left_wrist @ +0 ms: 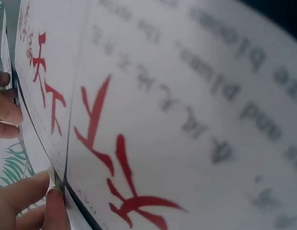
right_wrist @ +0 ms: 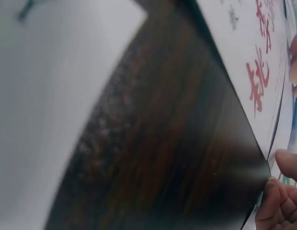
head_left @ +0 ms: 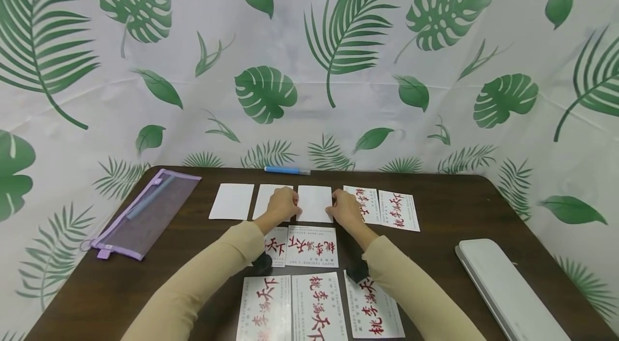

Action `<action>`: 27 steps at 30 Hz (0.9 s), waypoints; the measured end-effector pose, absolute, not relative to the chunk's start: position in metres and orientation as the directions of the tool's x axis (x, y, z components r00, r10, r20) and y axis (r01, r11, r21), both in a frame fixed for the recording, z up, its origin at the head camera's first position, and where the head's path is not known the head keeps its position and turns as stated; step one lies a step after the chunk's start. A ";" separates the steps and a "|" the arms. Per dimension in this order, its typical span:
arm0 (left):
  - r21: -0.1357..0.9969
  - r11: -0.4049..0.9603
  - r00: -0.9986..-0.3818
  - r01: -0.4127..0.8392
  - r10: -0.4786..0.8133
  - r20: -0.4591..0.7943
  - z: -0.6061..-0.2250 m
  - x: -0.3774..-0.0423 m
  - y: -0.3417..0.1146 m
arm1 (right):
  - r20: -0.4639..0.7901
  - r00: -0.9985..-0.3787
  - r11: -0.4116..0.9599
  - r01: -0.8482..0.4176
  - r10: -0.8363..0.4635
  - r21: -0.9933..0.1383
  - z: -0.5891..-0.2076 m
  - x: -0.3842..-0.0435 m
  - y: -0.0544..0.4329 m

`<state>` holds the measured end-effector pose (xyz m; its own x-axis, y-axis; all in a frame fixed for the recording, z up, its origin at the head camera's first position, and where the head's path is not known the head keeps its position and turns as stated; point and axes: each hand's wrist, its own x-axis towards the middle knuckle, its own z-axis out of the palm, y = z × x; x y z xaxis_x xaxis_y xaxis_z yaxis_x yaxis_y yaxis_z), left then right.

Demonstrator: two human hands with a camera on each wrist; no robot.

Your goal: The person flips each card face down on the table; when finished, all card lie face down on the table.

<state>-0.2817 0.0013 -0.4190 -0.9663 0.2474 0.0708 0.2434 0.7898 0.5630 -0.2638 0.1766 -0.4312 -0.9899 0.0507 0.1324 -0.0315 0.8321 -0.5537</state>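
At the far middle of the table point(head_left: 450, 212), a blank white card point(head_left: 315, 204) has its left edge pinched by the left hand point(head_left: 280, 205) and its right edge pinched by the right hand point(head_left: 345, 208); a blue marker point(head_left: 286, 170) lies farther off, slightly left.

"桃李满天下", "HAPPY TEACHER'S DAY" on printed cards point(head_left: 311, 246)

Backdrop point(head_left: 290, 62): bright, evenly lit
Worktop point(right_wrist: 177, 129): dimmer, faint sheen
Grey lettering point(left_wrist: 220, 148), left wrist view: blurred
Pale card point(right_wrist: 52, 105), right wrist view: unfocused
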 end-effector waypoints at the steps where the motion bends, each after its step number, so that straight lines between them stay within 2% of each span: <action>1: 0.563 0.786 -0.963 0.254 0.258 0.074 -0.419 -0.283 0.002 | 0.143 -0.989 0.828 -0.045 0.043 -0.560 -0.431 -0.265 0.179; 6: 0.626 0.722 -0.949 0.295 0.297 0.106 -0.413 -0.296 0.009 | 0.231 -0.971 0.753 -0.107 0.062 -0.650 -0.426 -0.277 0.207; 9: 0.703 0.658 -0.943 0.269 0.327 0.055 -0.406 -0.301 0.023 | 0.236 -0.956 0.700 -0.049 0.173 -0.712 -0.421 -0.282 0.233; 13: 0.767 0.605 -0.929 0.216 0.370 -0.031 -0.401 -0.301 0.048 | 0.144 -0.950 0.662 0.080 0.276 -0.745 -0.424 -0.280 0.263; 21: 0.749 0.626 -0.912 0.215 0.402 -0.075 -0.408 -0.306 0.088 | 0.065 -0.962 0.678 0.138 0.265 -0.722 -0.432 -0.280 0.283; 27: 0.720 0.672 -0.920 0.174 0.373 -0.125 -0.414 -0.311 0.107 | 0.004 -0.972 0.685 0.162 0.234 -0.711 -0.428 -0.280 0.288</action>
<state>-0.3110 0.1073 -0.4138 -0.9195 0.3725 -0.1253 0.1739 0.6717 0.7201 -0.2804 0.2883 -0.4283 -0.9722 0.2342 0.0043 0.1618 0.6848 -0.7105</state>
